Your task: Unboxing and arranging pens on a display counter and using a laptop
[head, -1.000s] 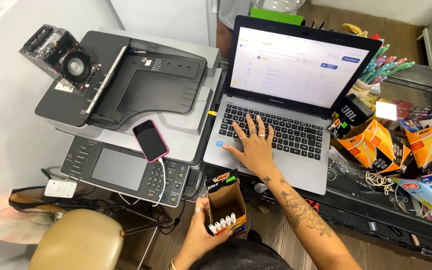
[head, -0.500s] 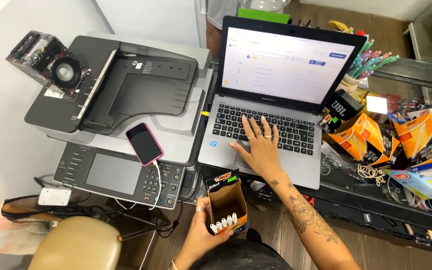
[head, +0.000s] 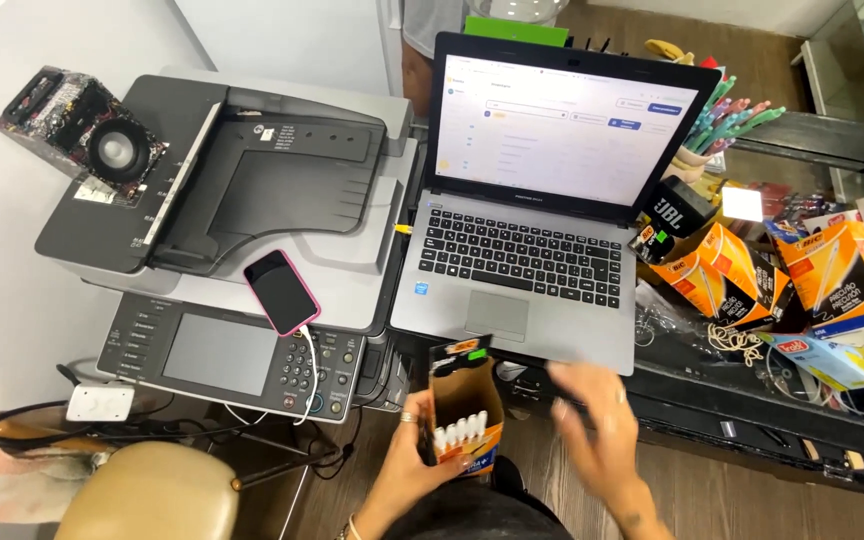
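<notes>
One open pen box [head: 464, 412] gripped by left hand [head: 404, 470] fingers; right hand [head: 597, 425] blurred, fingers spread, empty; one laptop [head: 527, 240].

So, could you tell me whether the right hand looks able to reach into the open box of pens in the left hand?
Probably yes: the right hand hovers beside the box, whose flap stands open, with nothing between them.

matt cardboard pen box [head: 465, 405], glossy phone [head: 281, 291], matt plastic laptop [head: 532, 250].
</notes>
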